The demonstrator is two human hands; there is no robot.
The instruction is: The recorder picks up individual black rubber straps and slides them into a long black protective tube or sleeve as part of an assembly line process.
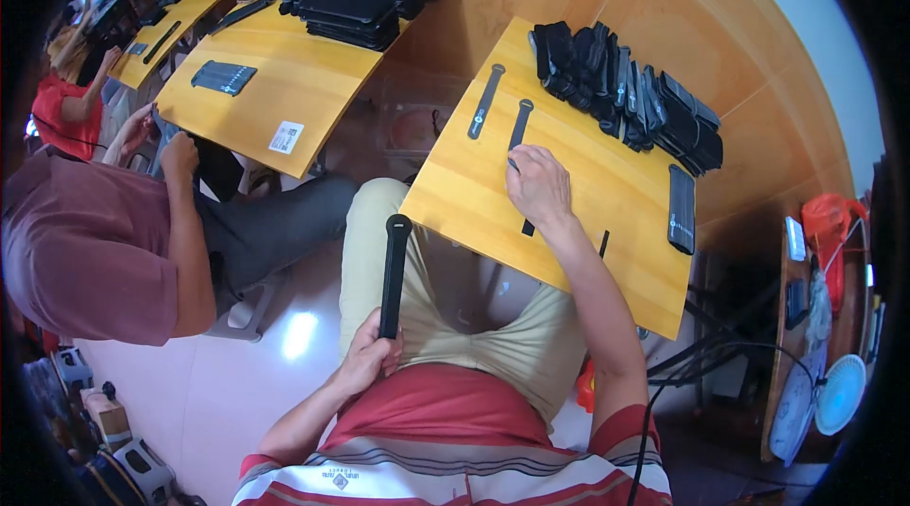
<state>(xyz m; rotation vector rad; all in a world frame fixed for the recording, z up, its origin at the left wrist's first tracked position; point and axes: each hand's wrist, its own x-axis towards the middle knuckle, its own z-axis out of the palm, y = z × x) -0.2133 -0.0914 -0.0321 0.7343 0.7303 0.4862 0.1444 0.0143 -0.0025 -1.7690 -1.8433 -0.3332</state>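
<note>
Left hand (372,354), seven o'clock: grip closed around black straps (393,269), apparently stacked. Right hand (538,186), two o'clock: over a flat strap (520,122) on the surface (445,174); pinch indeterminable. Work appears partway: bundles (621,94) piled at two o'clock, loose strap (486,100) at twelve ungathered.

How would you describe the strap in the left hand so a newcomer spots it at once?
From the yellow table in front, drop to the left hand near the pale trousers. It grips a black, round-topped strap, unlike the grey strap flat on the table's left side.
</note>
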